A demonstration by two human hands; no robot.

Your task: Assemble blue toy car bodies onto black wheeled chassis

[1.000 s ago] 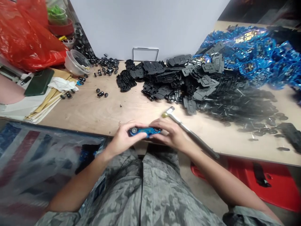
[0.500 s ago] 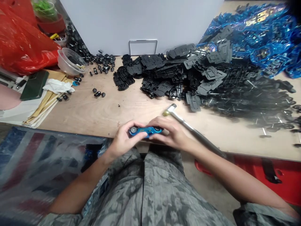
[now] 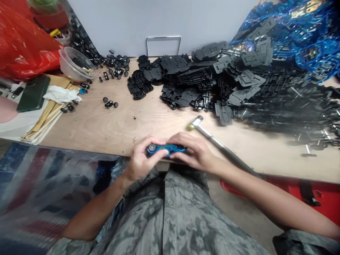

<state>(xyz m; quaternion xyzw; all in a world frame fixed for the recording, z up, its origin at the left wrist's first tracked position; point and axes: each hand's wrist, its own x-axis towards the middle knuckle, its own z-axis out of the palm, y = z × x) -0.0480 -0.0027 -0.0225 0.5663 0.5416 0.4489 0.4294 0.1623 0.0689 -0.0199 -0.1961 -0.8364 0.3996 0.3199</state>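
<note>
A blue toy car (image 3: 165, 148) is gripped between my two hands at the table's front edge, its side with the wheels turned up toward me. My left hand (image 3: 143, 156) closes around the end with the spoked wheel, thumb pressed on the car's side. Around the other end, my right hand (image 3: 195, 150) is wrapped, its fingers covering most of that wheel. Beyond my right hand lies a hammer (image 3: 212, 136) with a silver and yellow head, its dark handle running under my right forearm.
Black toy car bases (image 3: 183, 78) are heaped at the back middle. Blue car bodies (image 3: 313, 46) pile up at the far right, above loose wheels on axles (image 3: 289, 106). At left are a clear plastic tub (image 3: 73, 69), a dark phone (image 3: 34, 94) and a red bag (image 3: 23, 46).
Both hands keep their hold on the toy car, which has barely moved. The view has shifted slightly, so the back objects appear displaced.
</note>
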